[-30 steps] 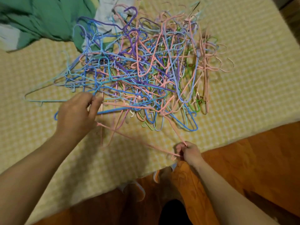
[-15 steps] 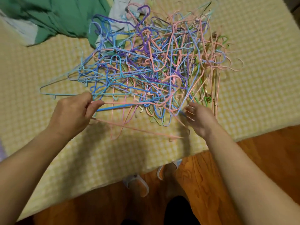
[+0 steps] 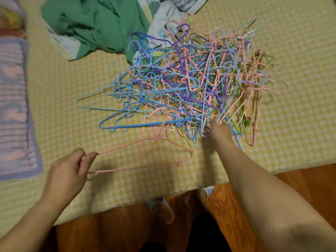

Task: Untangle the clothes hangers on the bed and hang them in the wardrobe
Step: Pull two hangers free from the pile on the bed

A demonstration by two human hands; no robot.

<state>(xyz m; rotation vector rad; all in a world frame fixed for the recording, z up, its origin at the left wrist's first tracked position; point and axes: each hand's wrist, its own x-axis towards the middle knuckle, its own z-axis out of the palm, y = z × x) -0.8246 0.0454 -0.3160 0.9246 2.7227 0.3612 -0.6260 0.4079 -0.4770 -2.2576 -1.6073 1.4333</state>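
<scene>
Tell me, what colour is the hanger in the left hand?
Pink. The hanger pinched by the left hand shows best in the head view.

A tangled heap of thin plastic-coated wire hangers point(image 3: 190, 91) in pink, blue, purple and green lies on the yellow checked bedspread point(image 3: 294, 124). At seven o'clock the left hand point(image 3: 68, 171) pinches the corner of a pink wire hanger point(image 3: 145, 157) whose hook still reaches into the heap's near edge. The right hand point(image 3: 218, 132), toward four o'clock of the heap, reaches into its strands; its grip is blurred. Crumpled green fabric point(image 3: 98, 24) lies at eleven o'clock, a striped purple-and-pink cloth point(image 3: 14, 110) at nine.
</scene>
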